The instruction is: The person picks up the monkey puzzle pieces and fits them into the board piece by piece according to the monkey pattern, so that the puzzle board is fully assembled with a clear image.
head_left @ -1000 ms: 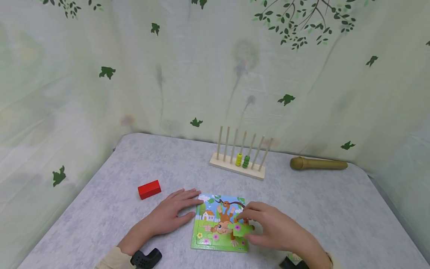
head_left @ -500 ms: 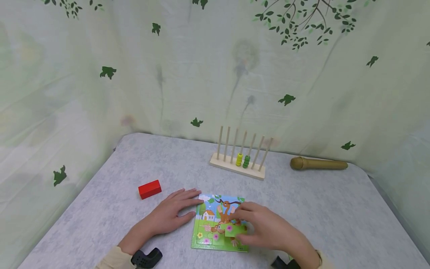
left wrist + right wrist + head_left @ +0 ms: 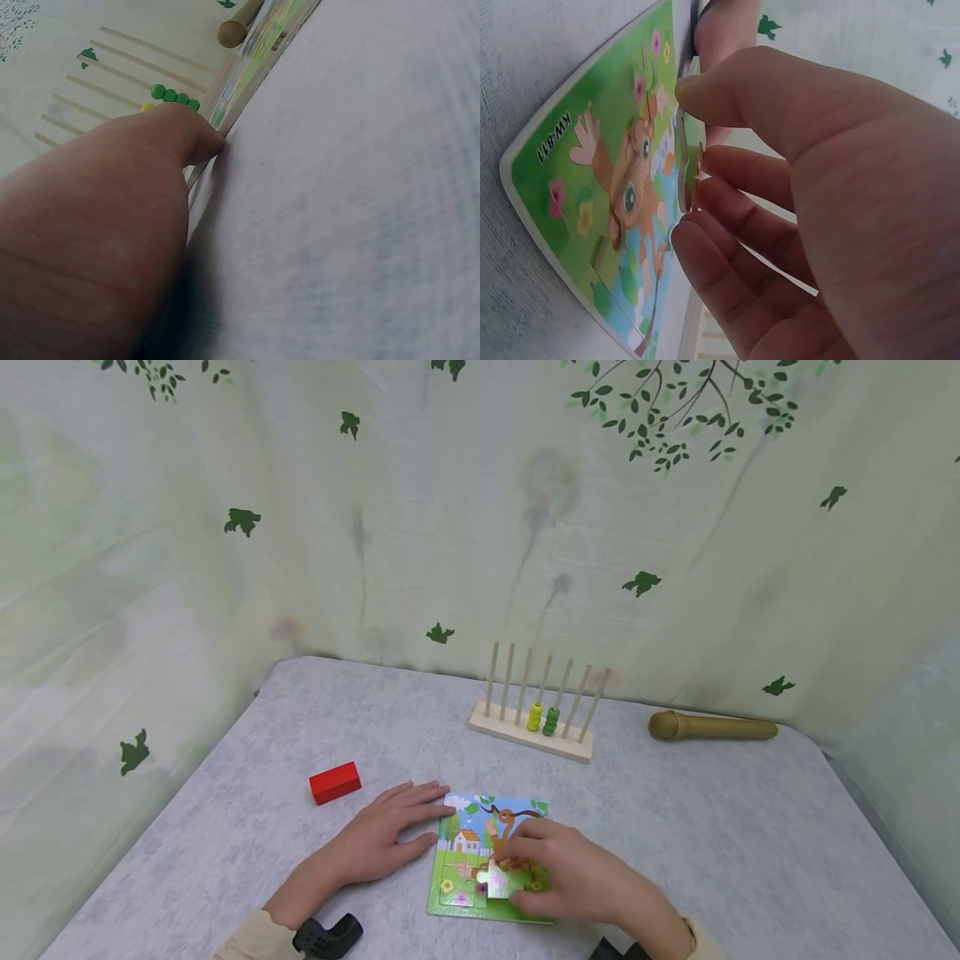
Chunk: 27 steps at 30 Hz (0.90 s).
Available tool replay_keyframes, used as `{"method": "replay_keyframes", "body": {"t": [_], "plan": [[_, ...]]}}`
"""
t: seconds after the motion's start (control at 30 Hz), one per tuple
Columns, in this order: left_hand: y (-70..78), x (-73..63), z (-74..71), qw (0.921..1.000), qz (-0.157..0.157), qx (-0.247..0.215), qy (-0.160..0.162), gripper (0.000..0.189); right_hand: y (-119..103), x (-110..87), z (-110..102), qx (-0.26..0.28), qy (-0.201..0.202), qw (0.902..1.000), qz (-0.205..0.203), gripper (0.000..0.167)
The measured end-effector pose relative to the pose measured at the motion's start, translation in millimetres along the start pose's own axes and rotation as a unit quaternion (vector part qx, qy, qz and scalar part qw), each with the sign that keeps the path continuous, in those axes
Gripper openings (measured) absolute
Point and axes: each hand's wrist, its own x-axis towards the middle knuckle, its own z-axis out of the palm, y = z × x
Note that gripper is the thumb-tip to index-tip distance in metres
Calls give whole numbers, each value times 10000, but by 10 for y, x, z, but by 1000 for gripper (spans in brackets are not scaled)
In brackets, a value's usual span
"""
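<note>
A square jigsaw puzzle with a monkey picture lies in its green-edged tray. Above its lower middle, my right hand pinches a green jigsaw piece between thumb and fingers. The right wrist view shows this piece edge-on, raised over the picture, with the monkey's face below it. Flat on the table, my left hand has its fingertips at the puzzle's upper left edge. In the left wrist view the left thumb comes right to the tray's side.
A red block lies beyond the left hand. Behind the puzzle stands a wooden peg rack with yellow beads and green beads. A brown toy microphone lies at the back right, near the leaf-patterned curtain.
My right hand has moved left over the puzzle with the jigsaw piece, which is now tilted and catches the light. The left hand has stayed in place.
</note>
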Motion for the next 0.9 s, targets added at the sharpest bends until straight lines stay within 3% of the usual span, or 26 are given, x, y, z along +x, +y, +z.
{"method": "replay_keyframes", "body": {"t": [0.6,0.9], "plan": [[27,7,-10,9997,-181,-41,-131,43,-18,81,127,-38,-118,9998,-157,27],[27,-3,-14,10000,-13,31,3,41,-50,98,156,-212,-241,9995,28,29]]}}
